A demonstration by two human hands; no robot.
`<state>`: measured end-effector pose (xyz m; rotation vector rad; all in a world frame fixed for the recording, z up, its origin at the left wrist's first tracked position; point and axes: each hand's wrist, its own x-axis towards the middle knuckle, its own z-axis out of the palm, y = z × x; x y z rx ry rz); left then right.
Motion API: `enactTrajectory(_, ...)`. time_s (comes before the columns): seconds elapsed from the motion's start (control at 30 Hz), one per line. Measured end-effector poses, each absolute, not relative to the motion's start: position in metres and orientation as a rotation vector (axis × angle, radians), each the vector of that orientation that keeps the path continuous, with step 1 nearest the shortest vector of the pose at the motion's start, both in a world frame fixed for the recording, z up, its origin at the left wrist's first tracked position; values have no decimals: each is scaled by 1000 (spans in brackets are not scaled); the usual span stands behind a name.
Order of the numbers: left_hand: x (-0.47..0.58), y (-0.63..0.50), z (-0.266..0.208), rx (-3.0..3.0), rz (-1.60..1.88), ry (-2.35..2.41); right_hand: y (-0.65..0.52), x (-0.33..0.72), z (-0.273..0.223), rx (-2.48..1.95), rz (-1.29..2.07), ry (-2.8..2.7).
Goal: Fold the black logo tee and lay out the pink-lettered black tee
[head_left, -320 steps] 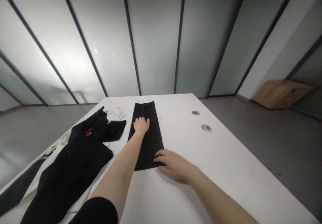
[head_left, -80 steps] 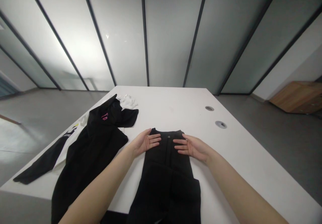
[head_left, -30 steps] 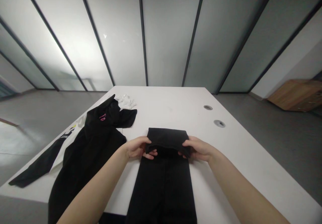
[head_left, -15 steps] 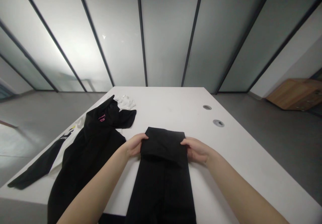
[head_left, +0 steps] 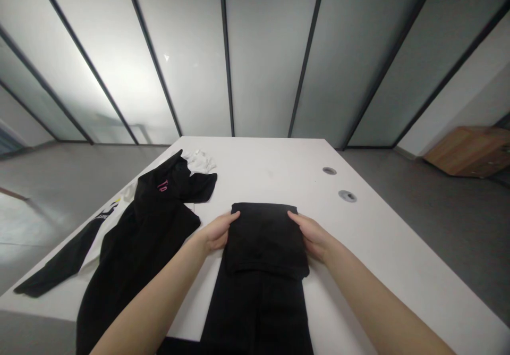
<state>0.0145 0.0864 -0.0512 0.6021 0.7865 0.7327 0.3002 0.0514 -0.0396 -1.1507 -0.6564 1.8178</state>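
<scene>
Left edge of the white tabletop [head_left: 271, 169]: dark-and-white garment [head_left: 71, 259] laid along it, dark sleeve pointing at the near-left corner. Next, partly over it, black garment [head_left: 139, 243] with pink lettering; its lower end goes past the near edge, left forearm passes in front. White cloth [head_left: 200, 161], crumpled, just behind that one's top end, near the far-left corner.

Left hand [head_left: 219, 231]: closed on the left side of the folded garment [head_left: 265, 241], thumb on top, other fingers mostly hidden by cloth. Folded garment is black, about midway between left and right edges, toward the near edge. Top section doubled back toward the wearer, loose end lying over the lower section, which runs out of frame at the bottom. Can't tell if the far fold touches the tabletop.

Right hand [head_left: 313, 235]: same grip mirrored, thumb on top of the right side, rest of the fingers mostly out of sight; holding cloth.

Right edge: far grommet [head_left: 329, 170] and near grommet [head_left: 347, 196], both just inside it. Wooden cabinet [head_left: 466, 150] on the grey floor [head_left: 438, 222], well apart from that edge.
</scene>
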Motion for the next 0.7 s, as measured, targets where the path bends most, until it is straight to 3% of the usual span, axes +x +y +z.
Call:
enactTrajectory(0.3, 18, 87, -41, 669, 1055, 661, 53, 292, -34, -901, 1510, -809)
enactTrajectory(0.53, 3, 96, -40, 590, 713, 839, 49, 305, -36, -1111, 1877, -808)
enactTrajectory(0.7, -8, 90, -31, 910, 575, 1039, 50, 315, -42, -1462, 1996, -1048)
